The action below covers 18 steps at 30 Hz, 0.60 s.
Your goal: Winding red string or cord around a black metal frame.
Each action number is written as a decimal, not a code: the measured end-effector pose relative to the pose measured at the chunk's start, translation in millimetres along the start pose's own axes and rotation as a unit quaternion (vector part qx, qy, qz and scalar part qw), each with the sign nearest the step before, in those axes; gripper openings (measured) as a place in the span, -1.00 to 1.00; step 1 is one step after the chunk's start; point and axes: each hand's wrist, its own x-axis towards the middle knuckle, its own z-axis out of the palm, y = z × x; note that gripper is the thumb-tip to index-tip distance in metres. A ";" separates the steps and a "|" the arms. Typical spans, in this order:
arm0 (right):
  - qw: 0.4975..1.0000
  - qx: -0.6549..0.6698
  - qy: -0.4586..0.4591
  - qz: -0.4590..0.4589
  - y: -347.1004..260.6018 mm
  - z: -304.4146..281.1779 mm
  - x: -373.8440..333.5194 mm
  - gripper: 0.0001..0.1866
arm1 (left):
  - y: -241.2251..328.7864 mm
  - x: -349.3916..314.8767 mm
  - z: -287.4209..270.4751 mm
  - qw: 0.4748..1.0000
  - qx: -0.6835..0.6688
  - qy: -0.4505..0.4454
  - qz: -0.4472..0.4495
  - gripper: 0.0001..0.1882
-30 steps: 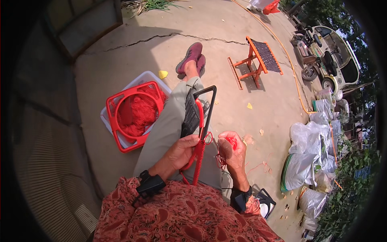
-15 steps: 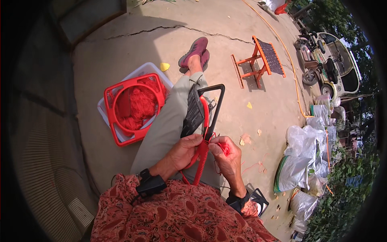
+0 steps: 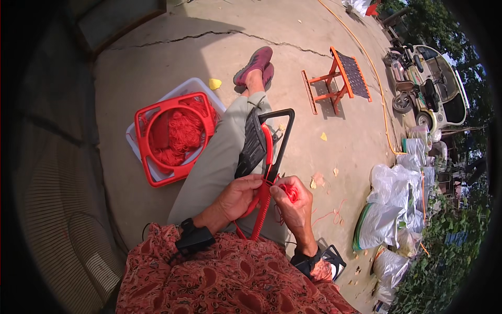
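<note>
Across my lap lies a black frame (image 3: 285, 137) with a dark woven panel (image 3: 251, 144); tight coils of red cord (image 3: 260, 220) cover its near bar. My left hand (image 3: 236, 196) is closed, thumb and fingers pinching the cord-wrapped bar from the left. Closed round a small bundle of red cord (image 3: 289, 192), my right hand (image 3: 297, 206) meets the left fingertips at the upper end of the coils. A strand runs between the two hands. The fingers partly hide where the cord passes round the bar.
A white basket (image 3: 196, 82) topped by a red plastic ring frame (image 3: 149, 154) holds loose red cord (image 3: 183, 131) to the left. An orange stool (image 3: 334, 78) stands ahead right. White sacks (image 3: 389, 209), a hose (image 3: 384, 107) and parked vehicles (image 3: 434, 86) line the right side.
The hands keep their grip and shift only slightly. The strand between them now looks drawn straighter across the bar. The whole view has tilted a little.
</note>
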 end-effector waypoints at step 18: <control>0.985 0.022 0.029 -0.167 22.8 12.3 -8.0 -0.86 | -1.3 -7.1 0.4 0.999 0.011 0.047 -0.015 -0.91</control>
